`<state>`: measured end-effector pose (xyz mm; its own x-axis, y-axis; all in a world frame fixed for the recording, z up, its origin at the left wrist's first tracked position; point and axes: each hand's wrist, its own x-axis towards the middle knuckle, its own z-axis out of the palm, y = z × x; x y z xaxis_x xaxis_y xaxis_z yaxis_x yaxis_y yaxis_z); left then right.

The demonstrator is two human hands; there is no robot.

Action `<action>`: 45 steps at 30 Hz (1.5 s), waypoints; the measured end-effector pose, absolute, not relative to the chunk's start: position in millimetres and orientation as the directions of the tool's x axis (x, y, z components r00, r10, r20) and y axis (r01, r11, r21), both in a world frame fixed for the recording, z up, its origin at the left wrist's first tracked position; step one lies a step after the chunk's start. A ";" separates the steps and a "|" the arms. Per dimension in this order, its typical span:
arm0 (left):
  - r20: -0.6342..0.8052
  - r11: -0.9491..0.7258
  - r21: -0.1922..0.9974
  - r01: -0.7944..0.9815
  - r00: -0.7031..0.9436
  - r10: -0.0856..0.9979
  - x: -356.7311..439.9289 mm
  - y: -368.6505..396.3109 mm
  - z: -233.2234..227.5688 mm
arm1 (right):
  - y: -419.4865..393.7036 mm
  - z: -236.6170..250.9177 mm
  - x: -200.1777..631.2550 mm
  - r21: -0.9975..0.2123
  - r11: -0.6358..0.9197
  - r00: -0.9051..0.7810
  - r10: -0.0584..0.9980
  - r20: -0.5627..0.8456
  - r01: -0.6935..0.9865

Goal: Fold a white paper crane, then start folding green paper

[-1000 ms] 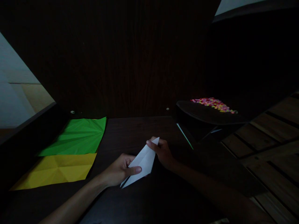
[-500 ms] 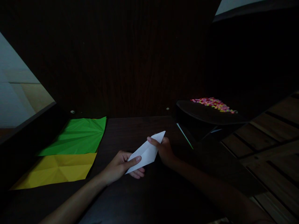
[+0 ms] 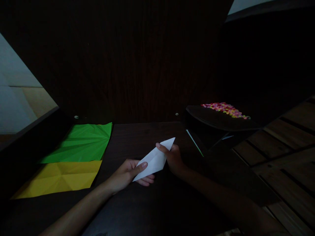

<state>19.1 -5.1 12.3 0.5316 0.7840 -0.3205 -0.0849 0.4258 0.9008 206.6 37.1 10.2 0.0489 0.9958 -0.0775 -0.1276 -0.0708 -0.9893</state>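
White folded paper slants; left hand clamps its near end; right hand clamps its far part, tip protruding.

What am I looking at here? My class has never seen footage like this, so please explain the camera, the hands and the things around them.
There is no machine: these are a person's bare hands, filmed by a camera worn on the head that looks forward and down. The left hand and the right hand both hold a folded white paper, thumbs on top. On the dark surface, to the left, lie a creased green sheet and, nearer the person, a creased yellow sheet. To the right, small pink and yellow pieces sit on a dark ledge; they are too small to identify.
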 end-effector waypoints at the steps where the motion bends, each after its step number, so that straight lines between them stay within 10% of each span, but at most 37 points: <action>1: -0.317 0.426 0.900 -0.089 0.537 0.782 18.9 -5.2 12.4 | 37.2 9.6 206.5 -0.989 -0.071 0.050 0.996 -0.078 -0.128; 45: -0.203 0.264 0.957 -0.119 0.372 0.906 19.2 -2.1 14.7 | 40.0 9.4 205.3 -0.976 -0.212 -0.131 0.970 -0.204 -0.057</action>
